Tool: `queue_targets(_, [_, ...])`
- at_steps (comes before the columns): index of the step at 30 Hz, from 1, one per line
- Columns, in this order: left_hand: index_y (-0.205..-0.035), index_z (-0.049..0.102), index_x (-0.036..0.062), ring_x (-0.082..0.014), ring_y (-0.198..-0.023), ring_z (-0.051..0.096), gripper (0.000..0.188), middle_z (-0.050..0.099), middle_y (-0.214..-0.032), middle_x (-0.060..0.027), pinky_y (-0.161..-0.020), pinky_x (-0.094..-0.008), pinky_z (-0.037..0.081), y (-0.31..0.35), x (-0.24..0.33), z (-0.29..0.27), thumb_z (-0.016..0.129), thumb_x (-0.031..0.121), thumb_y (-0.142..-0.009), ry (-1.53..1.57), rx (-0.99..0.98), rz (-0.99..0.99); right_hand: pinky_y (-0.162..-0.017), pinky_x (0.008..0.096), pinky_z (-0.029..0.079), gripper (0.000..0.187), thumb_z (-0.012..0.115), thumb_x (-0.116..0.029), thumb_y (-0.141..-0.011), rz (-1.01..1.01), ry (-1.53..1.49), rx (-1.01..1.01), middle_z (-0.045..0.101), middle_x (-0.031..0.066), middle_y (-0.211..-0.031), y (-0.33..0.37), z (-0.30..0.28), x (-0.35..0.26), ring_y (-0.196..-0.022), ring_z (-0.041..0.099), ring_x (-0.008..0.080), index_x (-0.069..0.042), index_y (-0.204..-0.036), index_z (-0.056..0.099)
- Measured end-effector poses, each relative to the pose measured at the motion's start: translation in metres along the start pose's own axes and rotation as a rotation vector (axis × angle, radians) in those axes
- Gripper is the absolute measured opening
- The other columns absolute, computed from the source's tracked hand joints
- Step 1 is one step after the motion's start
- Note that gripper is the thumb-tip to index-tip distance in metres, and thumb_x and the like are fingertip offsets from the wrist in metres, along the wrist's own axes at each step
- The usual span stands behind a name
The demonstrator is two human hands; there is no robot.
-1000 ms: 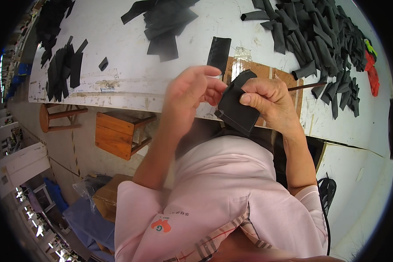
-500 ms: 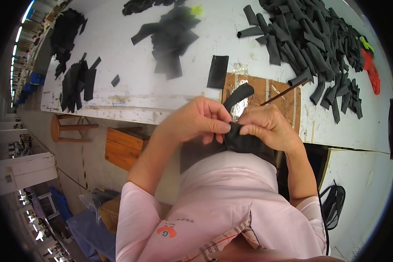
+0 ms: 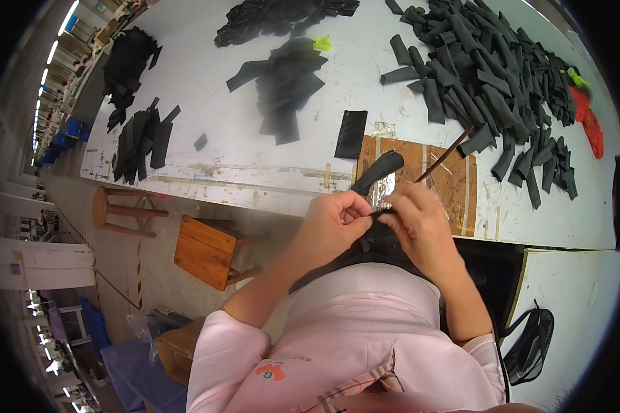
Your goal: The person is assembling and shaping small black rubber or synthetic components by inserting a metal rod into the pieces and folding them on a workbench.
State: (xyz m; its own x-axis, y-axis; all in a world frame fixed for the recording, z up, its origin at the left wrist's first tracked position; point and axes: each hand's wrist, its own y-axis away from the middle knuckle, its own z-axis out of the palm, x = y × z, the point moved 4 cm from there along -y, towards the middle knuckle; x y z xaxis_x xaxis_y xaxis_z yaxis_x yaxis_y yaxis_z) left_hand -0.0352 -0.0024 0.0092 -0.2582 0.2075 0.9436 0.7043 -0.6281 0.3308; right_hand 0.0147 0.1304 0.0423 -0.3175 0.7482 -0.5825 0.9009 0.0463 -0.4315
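My left hand (image 3: 339, 226) and my right hand (image 3: 426, 226) meet at the table's front edge. Between them, thumbs and fingertips pinch a small black fabric piece (image 3: 381, 213), mostly covered by the fingers. A slim dark brown stick (image 3: 445, 155) slants up from behind my right hand; whether that hand grips it I cannot tell. Just beyond my fingers, a curved black piece (image 3: 381, 170) rests on a brown board (image 3: 460, 196) patched with shiny tape. One flat black rectangular piece (image 3: 351, 134) lies at the board's far left corner.
Rolled black fabric pieces form a large heap (image 3: 486, 69) at the right of the white table (image 3: 213, 165). Flat black pieces lie in piles (image 3: 282, 86) farther left. A red bag (image 3: 592, 131) is at the far right. Wooden stools (image 3: 203, 252) stand on the floor left.
Both hands have come slightly nearer my body, and the black fabric between them has turned so less of it shows. The view has shifted, so the table sits lower in the picture.
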Motion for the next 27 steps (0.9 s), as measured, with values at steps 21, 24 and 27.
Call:
queue_targets(21, [-0.086, 0.049, 0.0005, -0.0019, -0.041, 0.036, 0.019, 0.052, -0.067, -0.0026, -0.034, -0.0162, 0.024, -0.026, -0.041, 0.034, 0.056, -0.007, -0.070, 0.904, 0.056, 0.012, -0.051, 0.0314, 0.040, 0.009, 0.056, 0.001, -0.069, 0.251, -0.076, 0.238, 0.048, 0.0105, -0.067, 0.034, 0.018, 0.031, -0.055, 0.050, 0.0226, 0.001, -0.078, 0.055])
queue_targets(24, [-0.086, 0.049, -0.0002, -0.0031, -0.044, 0.039, 0.018, 0.052, -0.071, -0.0029, -0.037, -0.0167, 0.028, -0.024, -0.036, 0.043, 0.051, -0.008, -0.070, 0.824, -0.086, -0.003, -0.048, 0.0262, 0.038, 0.006, 0.055, 0.001, -0.072, 0.434, -0.568, 0.114, 0.048, 0.0044, -0.064, 0.047, 0.024, 0.052, -0.054, 0.047, 0.0133, 0.001, -0.078, 0.055])
queue_targets(27, [-0.084, 0.051, -0.0017, -0.0012, -0.054, 0.045, 0.017, 0.053, -0.067, 0.0001, -0.044, -0.0161, 0.033, -0.026, -0.038, 0.036, 0.051, -0.008, -0.068, 0.171, 0.331, 0.249, -0.047, 0.0208, 0.034, 0.006, 0.057, -0.004, -0.077, 0.777, -1.271, 0.071, 0.048, -0.0012, -0.064, 0.050, 0.039, 0.055, -0.054, 0.041, 0.0070, 0.001, -0.075, 0.056])
